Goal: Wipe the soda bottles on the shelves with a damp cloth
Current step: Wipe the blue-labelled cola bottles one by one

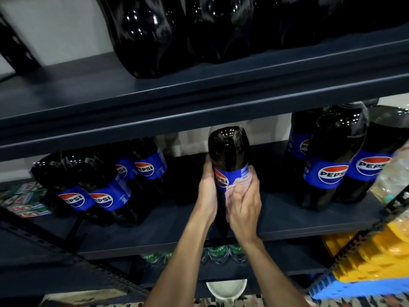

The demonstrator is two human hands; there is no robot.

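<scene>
Both forearms are reaching up from the lower edge toward the middle shelf (287,220). The left hand (207,191) is gripping the left side of the Pepsi bottle (229,149), which is standing upright at the shelf's front, apart from the neighbouring bottles (106,198). Its fingers are curling behind the bottle, out of sight. The right hand (244,209) is holding a pale pink cloth (240,183) against the blue label, fingers curled close together over it. The cloth is largely hidden under that hand. The wrists are covering the bottle's base, so contact with the shelf cannot be confirmed.

Arms extended — left grip (207,191), right grip (243,209) curled
</scene>
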